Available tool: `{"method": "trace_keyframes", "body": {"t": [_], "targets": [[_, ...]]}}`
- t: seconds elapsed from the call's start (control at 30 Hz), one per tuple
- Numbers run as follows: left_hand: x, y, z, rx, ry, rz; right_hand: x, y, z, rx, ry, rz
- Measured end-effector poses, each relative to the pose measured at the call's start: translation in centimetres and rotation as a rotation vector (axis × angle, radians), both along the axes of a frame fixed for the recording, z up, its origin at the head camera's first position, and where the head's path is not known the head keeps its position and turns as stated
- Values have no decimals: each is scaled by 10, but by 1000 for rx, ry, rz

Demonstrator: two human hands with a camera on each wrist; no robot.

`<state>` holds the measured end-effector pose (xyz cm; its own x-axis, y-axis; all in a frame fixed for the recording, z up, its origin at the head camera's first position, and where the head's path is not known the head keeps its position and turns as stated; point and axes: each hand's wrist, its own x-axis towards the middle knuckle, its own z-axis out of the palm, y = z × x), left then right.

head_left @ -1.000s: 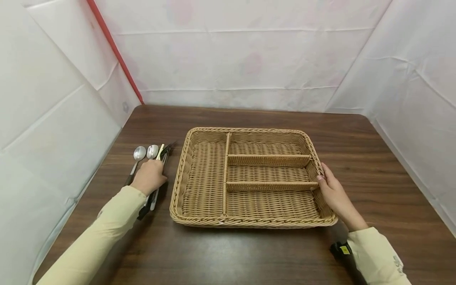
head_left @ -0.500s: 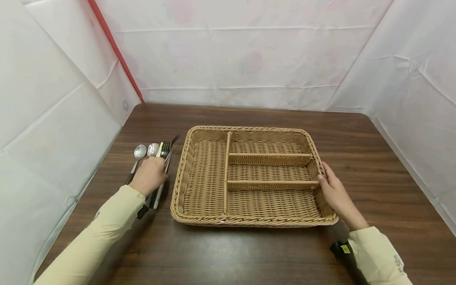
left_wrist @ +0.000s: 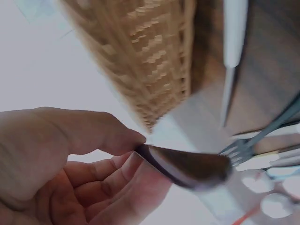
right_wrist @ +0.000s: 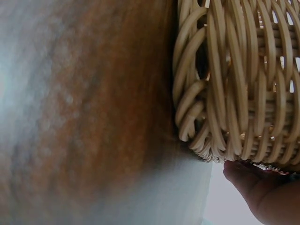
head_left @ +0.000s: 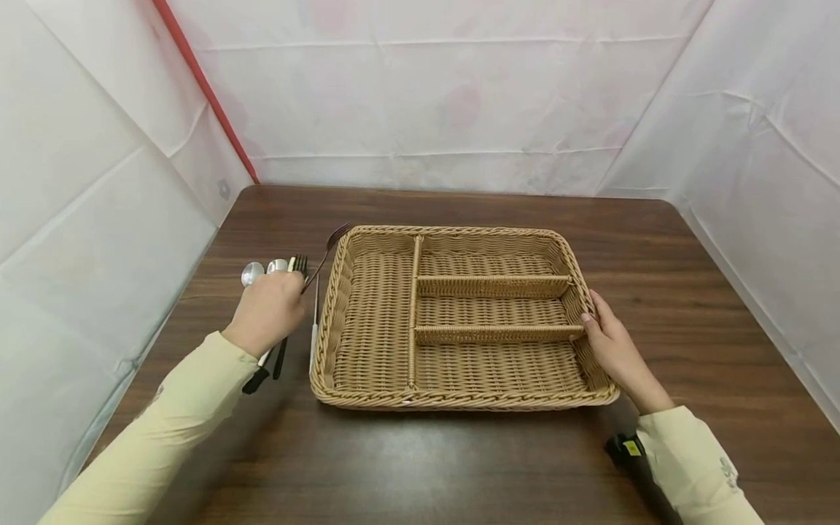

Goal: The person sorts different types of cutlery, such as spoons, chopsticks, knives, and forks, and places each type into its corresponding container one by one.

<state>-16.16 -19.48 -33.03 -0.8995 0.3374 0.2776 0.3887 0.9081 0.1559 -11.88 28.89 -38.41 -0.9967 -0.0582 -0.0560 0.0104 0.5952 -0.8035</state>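
My left hand (head_left: 265, 310) pinches a dark reddish-brown fork (head_left: 328, 251) between thumb and fingers, its tines raised near the back left corner of a wicker basket (head_left: 459, 399). In the left wrist view the fork's rounded handle (left_wrist: 192, 168) juts out from the fingertips. Beneath the left hand lie a black fork (head_left: 300, 264) and two spoons with round silver bowls, one spoon (head_left: 252, 273) farther left; their handles are partly hidden. My right hand (head_left: 613, 346) grips the basket's right rim, thumb over the top and fingers outside.
A thin utensil with a white handle (head_left: 313, 343) lies against the basket's left side. Dividers split the basket into one long left compartment and three right ones. The brown wooden table (head_left: 407, 467) meets white sheeted walls (head_left: 459, 102) at the back and sides.
The left hand has drawn the reddish-brown fork up and out of the cutlery group. The white-handled utensil now lies farther right, by the basket. The right hand keeps its grip on the rim.
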Motion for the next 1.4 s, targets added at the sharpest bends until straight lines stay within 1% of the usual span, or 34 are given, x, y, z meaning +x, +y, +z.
{"method": "trace_keyframes", "body": {"t": [0.1,0.23,0.47,0.53,0.6,0.67,0.8,0.9,1.03,1.1,1.13,1.3,1.37,1.4], "targets": [[2,5,8,-30,51,-2,0,0,2,-3,2,2],[4,11,18,-64,79,-1,0,-1,4,-13,9,7],[8,26,32,-44,24,-16,2,0,4,-26,10,4],[9,33,36,-43,32,-38,2,1,4,-25,12,3],[10,40,40,-42,34,-68,2,0,4,-23,10,3],[11,48,44,-42,24,-111,2,0,4,-19,6,-1],[13,65,50,-44,-15,-187,2,-1,4,-12,-3,-7],[15,79,51,-47,-22,-244,2,-1,3,-8,-5,-9],[19,99,49,-34,-16,-344,2,-2,3,-10,-6,-8],[20,110,49,-38,-29,-392,2,-2,3,-14,-6,-9],[20,116,49,-47,-44,-413,2,-2,3,-15,-7,-9],[23,143,47,-80,-159,-475,2,-2,2,-15,-2,-14],[24,152,45,-80,-183,-500,2,-2,2,-14,-1,-18],[24,156,43,-78,-184,-517,2,-3,2,-17,-3,-20]]}}
